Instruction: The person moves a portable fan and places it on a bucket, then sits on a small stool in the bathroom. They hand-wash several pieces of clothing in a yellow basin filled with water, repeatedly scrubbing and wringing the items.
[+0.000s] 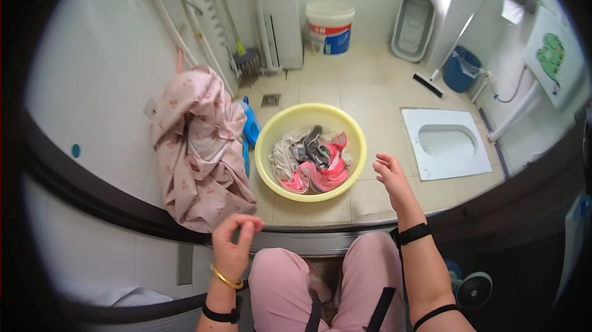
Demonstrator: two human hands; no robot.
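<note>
A round yellow basin (pixel 265 147) stands on the tiled floor, holding wet pink, white and grey clothes (pixel 311 160). My right hand (pixel 390 174) hovers just right of the basin's rim, fingers loosely spread and holding nothing. My left hand (pixel 232 242) is lower left, above my knee, with thumb and fingers curled toward each other; nothing shows in it. It is close to the lower edge of a pink patterned garment (pixel 197 147) that hangs down the left wall. My legs in pink trousers (pixel 290 289) show at the bottom.
A blue bottle (pixel 250 125) stands between the garment and the basin. A floor toilet (pixel 445 142) lies to the right. At the back are a white bucket (pixel 330 26), a grey tub (pixel 412 26), a blue bin (pixel 461 68), a squeegee (pixel 428 84) and a floor drain (pixel 271 100).
</note>
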